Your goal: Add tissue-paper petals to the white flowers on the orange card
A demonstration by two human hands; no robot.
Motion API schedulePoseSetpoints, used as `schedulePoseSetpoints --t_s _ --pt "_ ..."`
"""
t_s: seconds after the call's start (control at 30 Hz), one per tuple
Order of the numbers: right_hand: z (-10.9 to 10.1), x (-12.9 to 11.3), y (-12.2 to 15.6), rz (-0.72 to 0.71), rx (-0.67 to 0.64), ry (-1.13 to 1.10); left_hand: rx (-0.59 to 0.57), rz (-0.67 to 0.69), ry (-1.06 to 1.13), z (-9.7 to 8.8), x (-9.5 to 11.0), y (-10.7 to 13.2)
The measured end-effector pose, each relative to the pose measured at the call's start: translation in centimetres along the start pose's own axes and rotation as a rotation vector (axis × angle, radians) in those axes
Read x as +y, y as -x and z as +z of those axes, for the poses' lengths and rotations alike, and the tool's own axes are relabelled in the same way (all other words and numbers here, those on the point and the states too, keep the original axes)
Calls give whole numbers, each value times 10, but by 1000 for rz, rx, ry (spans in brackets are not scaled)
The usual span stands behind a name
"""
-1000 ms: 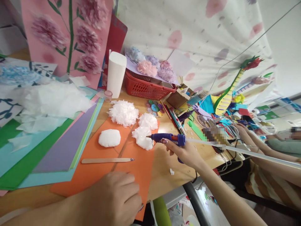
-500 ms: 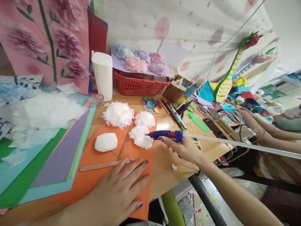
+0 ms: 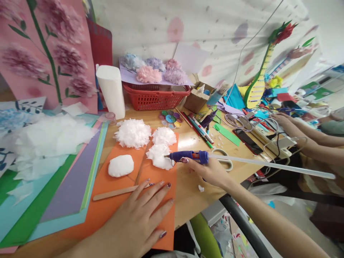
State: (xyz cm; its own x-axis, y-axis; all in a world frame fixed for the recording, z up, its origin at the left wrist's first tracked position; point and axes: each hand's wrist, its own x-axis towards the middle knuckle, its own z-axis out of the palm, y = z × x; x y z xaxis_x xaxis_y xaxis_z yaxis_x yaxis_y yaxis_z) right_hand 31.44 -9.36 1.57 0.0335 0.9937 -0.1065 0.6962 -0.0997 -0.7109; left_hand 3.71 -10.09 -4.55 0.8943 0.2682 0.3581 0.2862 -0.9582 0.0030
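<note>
My right hand [image 3: 208,170] is wrapped round a blue hot glue gun [image 3: 189,156] with a long glue stick [image 3: 271,165] sticking out of its back. Its nozzle meets the lower white paper puff [image 3: 159,156] on the orange card [image 3: 158,193]; whether it touches I cannot tell. Fingers spread, my left hand [image 3: 142,213] lies flat on the card, its fingertips over one end of a wooden craft stick [image 3: 115,193]. A smooth white oval lump [image 3: 120,165] sits left of the nozzle. Behind are a large white puff [image 3: 133,133] and a smaller puff [image 3: 164,136].
Coloured paper sheets [image 3: 67,190] and white tissue pieces [image 3: 53,139] cover the left side. A red basket [image 3: 156,98] stands behind, beside a white paper roll [image 3: 110,91]. Scissors [image 3: 228,165], pens [image 3: 197,129], a phone [image 3: 247,141] and cables lie right, near another person's hands [image 3: 288,129].
The camera view has shifted slightly, showing more of the scissors and the glue stick's end. Both hands and the glue gun keep nearly the same place over the card.
</note>
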Motion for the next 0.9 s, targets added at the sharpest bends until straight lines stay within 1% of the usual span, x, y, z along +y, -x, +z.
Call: schedulePoseSetpoints --t_s 0.13,0.3,0.4,0.53,0.73,0.9 --pt "0 5 2 19 60 7 -9 0 2 1 0 0" --pt "4 1 3 18 36 -52 32 12 2 -1 0 -2" --pt "5 1 3 24 44 -51 58 16 24 0 0 -2" --pt "4 5 4 51 55 -36 34 10 44 6 0 1" --pt "1 10 6 -27 92 -28 21 11 50 13 2 7" --pt "1 14 6 23 83 -94 -1 12 36 12 1 8"
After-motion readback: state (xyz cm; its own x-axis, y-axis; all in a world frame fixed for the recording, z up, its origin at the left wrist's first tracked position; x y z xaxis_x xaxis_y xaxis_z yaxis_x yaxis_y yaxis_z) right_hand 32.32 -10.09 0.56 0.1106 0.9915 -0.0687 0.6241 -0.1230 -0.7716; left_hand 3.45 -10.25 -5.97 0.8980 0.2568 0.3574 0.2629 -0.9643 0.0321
